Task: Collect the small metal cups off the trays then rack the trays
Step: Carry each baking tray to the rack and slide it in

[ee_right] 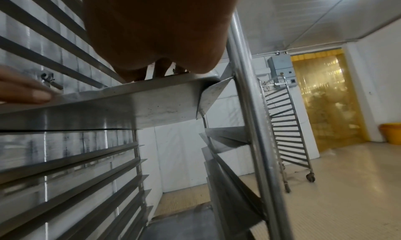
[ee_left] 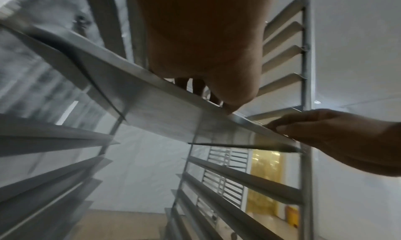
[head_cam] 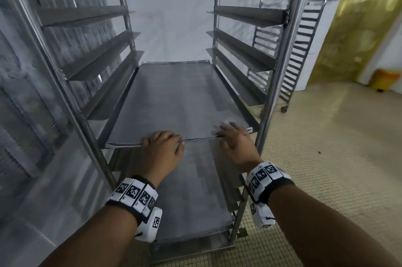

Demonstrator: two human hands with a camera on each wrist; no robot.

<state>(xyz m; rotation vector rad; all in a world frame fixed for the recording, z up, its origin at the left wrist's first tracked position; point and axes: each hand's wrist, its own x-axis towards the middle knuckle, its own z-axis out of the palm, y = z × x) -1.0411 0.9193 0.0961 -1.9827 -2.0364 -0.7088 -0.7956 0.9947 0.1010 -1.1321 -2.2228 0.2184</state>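
Note:
A bare metal tray point(head_cam: 178, 97) sits level on a pair of rails of the steel rack point(head_cam: 274, 75), its near rim just short of the front posts. My left hand point(head_cam: 162, 142) holds that rim left of centre, fingers bent over the top and thumb against the front edge. My right hand point(head_cam: 233, 138) holds the rim near the right corner, fingers spread over the tray and thumb on the front edge. From the wrist views I see the tray's underside point(ee_left: 162, 110) and rim point(ee_right: 108, 106) below each palm. No small metal cups are in view.
A second tray point(head_cam: 191, 197) lies on a lower level of the rack, with several bare rails above. Another wheeled rack point(head_cam: 298, 49) stands behind at the right. A yellow strip curtain point(head_cam: 359, 16) and a yellow bin point(head_cam: 387, 79) are at far right, on a tiled floor.

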